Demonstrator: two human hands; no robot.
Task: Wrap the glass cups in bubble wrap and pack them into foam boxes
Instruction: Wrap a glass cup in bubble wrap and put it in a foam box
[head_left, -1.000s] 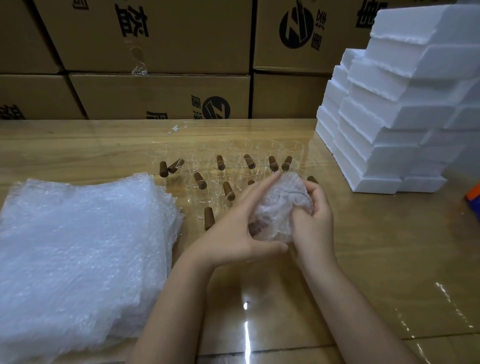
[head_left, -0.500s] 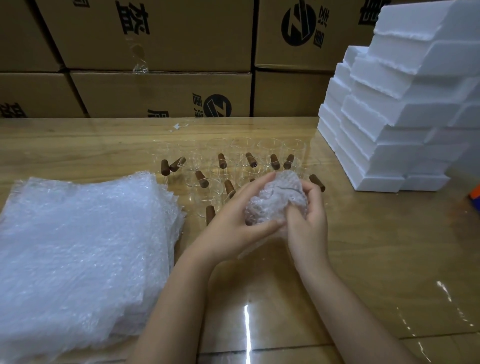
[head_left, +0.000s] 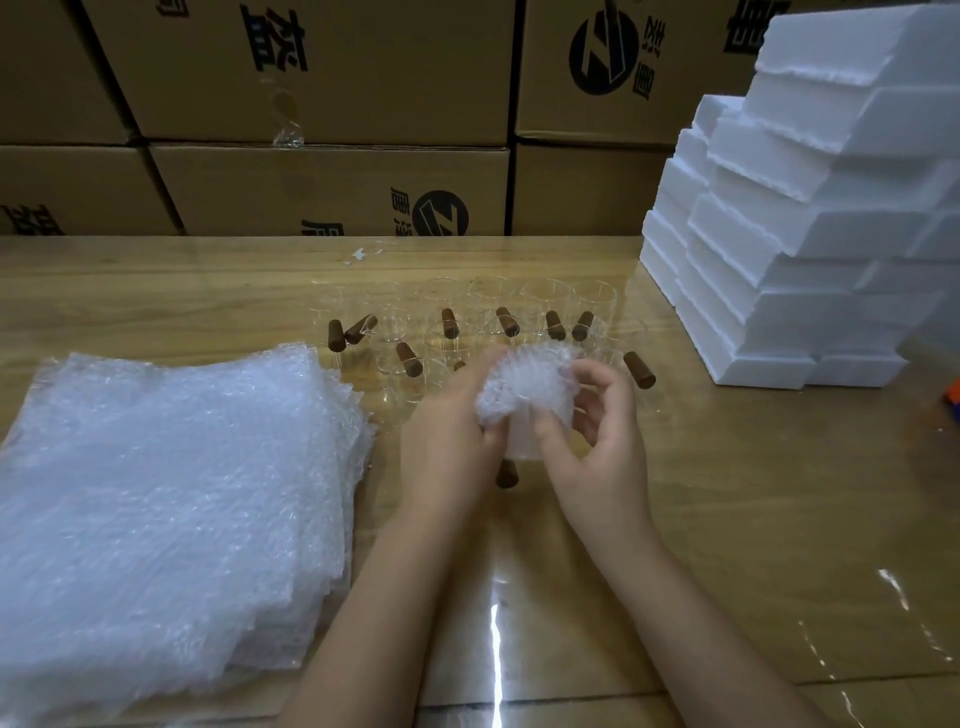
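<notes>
- Two bare hands are meeting over the middle of the bench (head_left: 753, 493): the left hand (head_left: 447, 441) and the right hand (head_left: 597, 452) are both gripping one bubble-wrapped cup (head_left: 524, 387).
- Left fingers (head_left: 480, 371) are curling round the nine o'clock side of that cup, while right fingers (head_left: 597, 376) are pinching the wrap at its three o'clock side.
- One brown handle (head_left: 506, 474) is showing at six o'clock, just below the wrap and between the wrists; I cannot tell whether it belongs to the held cup.
- Bare glass cups (head_left: 441, 332) with brown handles are standing in rows at twelve o'clock, just beyond the hands.
- A stack of bubble wrap sheets (head_left: 171, 493) is lying at nine o'clock.
- White foam boxes (head_left: 810, 249) are sitting piled at two o'clock.
- Printed cardboard cartons (head_left: 322, 67) are lining the bench's far edge.
</notes>
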